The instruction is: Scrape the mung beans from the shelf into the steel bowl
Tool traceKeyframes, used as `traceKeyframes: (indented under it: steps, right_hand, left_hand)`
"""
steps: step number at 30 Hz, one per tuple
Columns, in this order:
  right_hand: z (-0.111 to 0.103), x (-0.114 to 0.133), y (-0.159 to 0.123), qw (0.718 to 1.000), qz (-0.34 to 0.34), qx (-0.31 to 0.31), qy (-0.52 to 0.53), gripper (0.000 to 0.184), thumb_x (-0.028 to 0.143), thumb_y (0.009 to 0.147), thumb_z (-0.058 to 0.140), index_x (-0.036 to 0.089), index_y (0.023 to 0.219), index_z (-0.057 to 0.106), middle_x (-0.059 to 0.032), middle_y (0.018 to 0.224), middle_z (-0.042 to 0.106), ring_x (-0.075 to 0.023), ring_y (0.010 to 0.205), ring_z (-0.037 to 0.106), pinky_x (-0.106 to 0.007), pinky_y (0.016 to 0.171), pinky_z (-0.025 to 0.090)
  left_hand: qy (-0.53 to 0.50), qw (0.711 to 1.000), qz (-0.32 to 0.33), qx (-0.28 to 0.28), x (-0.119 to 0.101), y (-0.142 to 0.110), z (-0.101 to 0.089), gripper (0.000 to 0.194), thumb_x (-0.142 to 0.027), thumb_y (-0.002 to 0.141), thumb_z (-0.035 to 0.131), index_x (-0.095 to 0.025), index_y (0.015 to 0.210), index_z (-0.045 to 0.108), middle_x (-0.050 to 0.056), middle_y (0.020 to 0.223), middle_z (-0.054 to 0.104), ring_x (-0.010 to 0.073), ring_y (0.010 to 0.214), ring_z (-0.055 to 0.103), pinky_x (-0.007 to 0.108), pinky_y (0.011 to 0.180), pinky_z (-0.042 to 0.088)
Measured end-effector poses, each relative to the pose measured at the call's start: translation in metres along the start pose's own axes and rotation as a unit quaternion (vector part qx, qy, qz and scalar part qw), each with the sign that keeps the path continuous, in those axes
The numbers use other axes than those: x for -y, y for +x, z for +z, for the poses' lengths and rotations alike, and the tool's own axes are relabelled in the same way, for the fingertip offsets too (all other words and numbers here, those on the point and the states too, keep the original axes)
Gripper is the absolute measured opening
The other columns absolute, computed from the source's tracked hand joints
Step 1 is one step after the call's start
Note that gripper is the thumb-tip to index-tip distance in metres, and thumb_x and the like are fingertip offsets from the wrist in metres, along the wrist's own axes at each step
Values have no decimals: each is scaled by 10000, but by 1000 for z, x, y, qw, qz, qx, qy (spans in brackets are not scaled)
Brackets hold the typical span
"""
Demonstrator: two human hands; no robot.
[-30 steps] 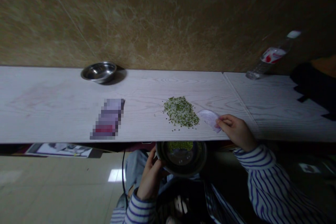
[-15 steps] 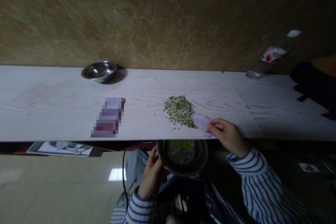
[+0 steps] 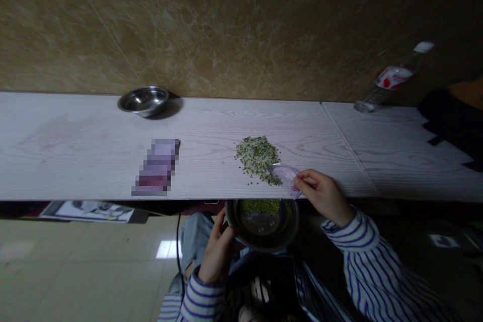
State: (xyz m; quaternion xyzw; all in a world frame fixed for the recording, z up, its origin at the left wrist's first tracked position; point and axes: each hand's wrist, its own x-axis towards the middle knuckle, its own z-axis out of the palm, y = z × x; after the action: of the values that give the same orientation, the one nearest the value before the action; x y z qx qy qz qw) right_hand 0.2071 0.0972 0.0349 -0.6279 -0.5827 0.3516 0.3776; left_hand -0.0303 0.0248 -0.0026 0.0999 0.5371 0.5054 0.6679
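Note:
A loose heap of green beans mixed with white grains lies on the pale wooden counter. Pinched in my right hand is a clear plastic protractor, its curved edge against the heap's lower right side. My left hand grips the left rim of a metal bowl just under the counter's front edge. Green beans lie inside that bowl, toward its far side; the counter edge hides part of the rim.
A smaller steel bowl stands near the wall at the back left. A blurred-out flat rectangular item lies left of the heap. At the back right are a clear plastic bottle and a dark item.
My right hand has moved the protractor leftward and slightly toward me, from beside the heap to its lower right edge. My left hand and the bowl have stayed nearly still.

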Motion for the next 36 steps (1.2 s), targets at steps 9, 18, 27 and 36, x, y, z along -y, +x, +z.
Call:
traceKeyframes:
  steps: [9, 18, 27, 36]
  right_hand:
    - [-7, -1, 2, 999, -17, -8, -31, 185, 378, 806, 605, 196, 830, 622, -55, 705, 731, -195, 660, 702, -278, 590, 541]
    - [-41, -7, -7, 995, 29, -65, -68, 128, 358, 727, 640, 233, 742, 620, -32, 638, 727, -213, 612, 698, -302, 567, 551]
    - [-33, -12, -15, 997, 34, -34, -56, 157, 383, 744, 625, 228, 770, 622, -24, 655, 723, -202, 616, 690, -298, 589, 540]
    - [-25, -5, -23, 998, 35, -21, -54, 165, 387, 762, 606, 223, 776, 616, -31, 658, 721, -204, 634, 691, -307, 629, 545]
  left_hand:
    - [1, 1000, 1, 5, -1, 0, 0, 699, -244, 598, 737, -187, 1267, 545, 77, 1006, 684, 176, 732, 603, 286, 580, 510]
    - [2, 1000, -8, 2, 0, 1, 0, 673, -234, 581, 732, -221, 1233, 569, 53, 1006, 686, 186, 764, 621, 302, 616, 515]
    - [-2, 1000, -5, -1, 1, 1, 1, 661, -232, 600, 727, -207, 1239, 558, 56, 975, 687, 191, 758, 622, 333, 648, 533]
    - [0, 1000, -3, 8, 0, -1, 1, 636, -218, 605, 720, -199, 1221, 561, 50, 915, 676, 186, 731, 613, 294, 578, 513]
